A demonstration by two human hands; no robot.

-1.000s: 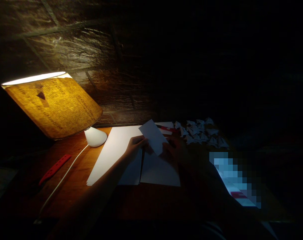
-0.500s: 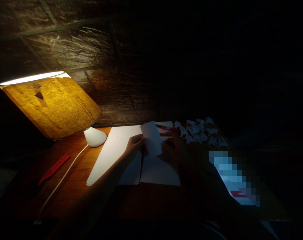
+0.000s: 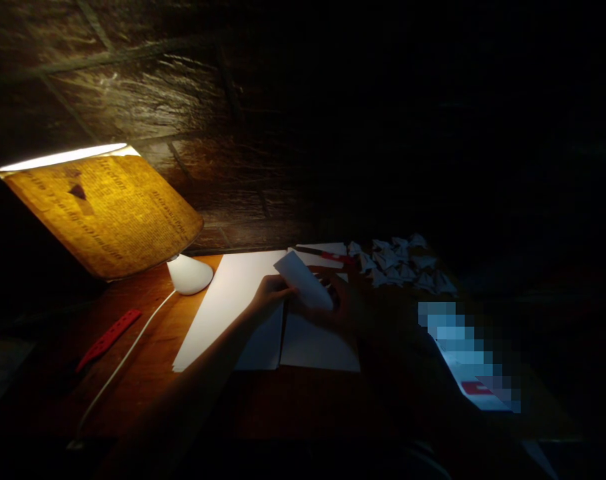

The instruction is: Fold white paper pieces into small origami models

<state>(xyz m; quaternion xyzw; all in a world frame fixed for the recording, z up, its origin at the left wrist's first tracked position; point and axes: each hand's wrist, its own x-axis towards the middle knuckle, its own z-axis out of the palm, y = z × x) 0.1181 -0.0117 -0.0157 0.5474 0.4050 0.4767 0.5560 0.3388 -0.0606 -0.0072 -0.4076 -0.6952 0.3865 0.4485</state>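
My left hand (image 3: 271,295) pinches the left edge of a small white slip of paper (image 3: 303,281), held just above the white sheets (image 3: 233,293) lying on the wooden table (image 3: 147,347). My right hand (image 3: 347,303), dim in shadow, grips the same slip from its right side. The slip is tilted and narrow, as if partly folded. A pile of small folded white paper pieces (image 3: 403,263) lies beyond my right hand.
A lit table lamp (image 3: 107,213) with a yellow printed shade leans at the left, its white cord (image 3: 127,353) trailing forward. A red ruler (image 3: 107,337) lies near it. A glowing blurred screen (image 3: 470,357) sits at the right. A dark stone wall stands behind.
The slip has turned from broad and raised to narrower and flatter between both hands. My right hand has moved slightly left, closer over it.
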